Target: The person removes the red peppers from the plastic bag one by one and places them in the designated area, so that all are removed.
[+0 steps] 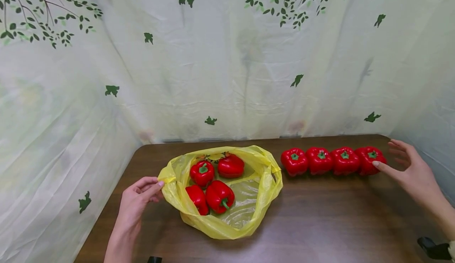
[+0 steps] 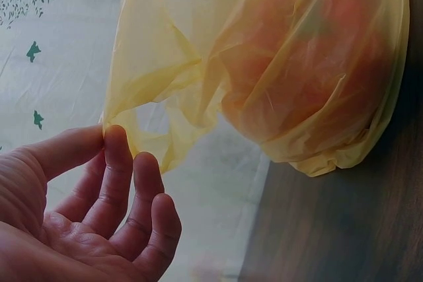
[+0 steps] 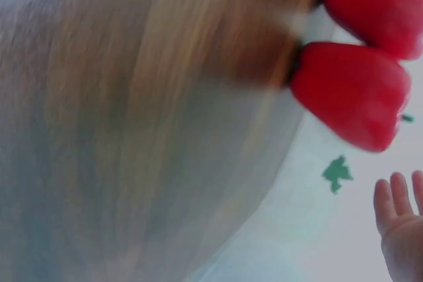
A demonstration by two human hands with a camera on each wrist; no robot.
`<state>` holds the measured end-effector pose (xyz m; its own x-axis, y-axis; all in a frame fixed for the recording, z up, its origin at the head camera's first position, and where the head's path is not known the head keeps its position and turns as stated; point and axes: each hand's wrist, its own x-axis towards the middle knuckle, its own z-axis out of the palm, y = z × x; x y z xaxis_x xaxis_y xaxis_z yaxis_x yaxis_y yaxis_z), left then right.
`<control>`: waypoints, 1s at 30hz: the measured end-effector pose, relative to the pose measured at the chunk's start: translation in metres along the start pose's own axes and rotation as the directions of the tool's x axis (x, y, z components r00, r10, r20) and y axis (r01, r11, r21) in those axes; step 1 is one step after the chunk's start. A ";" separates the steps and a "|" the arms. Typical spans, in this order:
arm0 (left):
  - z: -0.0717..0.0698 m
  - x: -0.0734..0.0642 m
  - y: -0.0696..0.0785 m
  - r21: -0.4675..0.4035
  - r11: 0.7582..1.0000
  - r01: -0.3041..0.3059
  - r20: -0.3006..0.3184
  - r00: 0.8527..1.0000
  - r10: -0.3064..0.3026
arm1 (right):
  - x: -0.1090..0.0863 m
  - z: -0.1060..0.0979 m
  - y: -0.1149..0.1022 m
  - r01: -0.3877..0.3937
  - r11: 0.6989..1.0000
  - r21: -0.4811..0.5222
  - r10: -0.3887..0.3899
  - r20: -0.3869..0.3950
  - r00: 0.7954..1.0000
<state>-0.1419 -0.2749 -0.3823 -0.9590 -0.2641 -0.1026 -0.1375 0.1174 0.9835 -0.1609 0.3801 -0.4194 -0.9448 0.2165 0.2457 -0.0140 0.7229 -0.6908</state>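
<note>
My left hand [image 1: 133, 203] pinches the left rim of a yellow plastic bag [image 1: 245, 231] between thumb and index finger. In the left wrist view, the other fingers lie loosely bent beside the bag's handle hole. The bag stands with its mouth wide apart, and several red bell peppers [image 1: 220, 196] lie inside. To the right, several more peppers form a row with green stems upward. At the row's right end, my right hand [image 1: 416, 176] is spread beside the last bell pepper [image 1: 366, 162], thumb close to its side; contact cannot be told. The right wrist view shows extended fingers apart from that pepper.
Everything stands on a dark brown wooden table [image 1: 313, 219], the row of peppers near its back edge. A pale curtain [image 1: 227, 69] with leaf prints hangs behind and along the sides.
</note>
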 end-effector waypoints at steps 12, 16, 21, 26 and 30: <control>-0.001 0.000 0.001 0.001 1.000 -0.001 -0.007 1.000 0.001 | -0.009 0.001 -0.040 0.096 0.993 0.063 -0.095 -0.026 0.995; -0.002 0.000 0.001 0.010 1.000 -0.001 -0.014 1.000 0.001 | -0.010 0.002 -0.059 0.156 0.978 0.139 -0.163 0.039 0.986; -0.002 0.000 0.002 0.020 1.000 0.001 -0.017 1.000 0.000 | -0.015 0.005 -0.083 0.231 0.948 0.221 -0.267 0.153 0.951; -0.002 0.001 0.002 0.020 1.000 0.004 -0.017 1.000 -0.004 | -0.021 0.011 -0.108 0.258 0.939 0.228 -0.309 0.233 0.922; -0.003 0.001 0.001 0.015 1.000 0.002 -0.015 1.000 -0.001 | -0.025 0.017 -0.124 0.295 0.932 0.209 -0.344 0.261 0.902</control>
<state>-0.1420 -0.2776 -0.3805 -0.9549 -0.2790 -0.1017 -0.1429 0.1313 0.9810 -0.1410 0.2739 -0.3514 -0.9327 -0.2245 0.2822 -0.3605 0.6004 -0.7138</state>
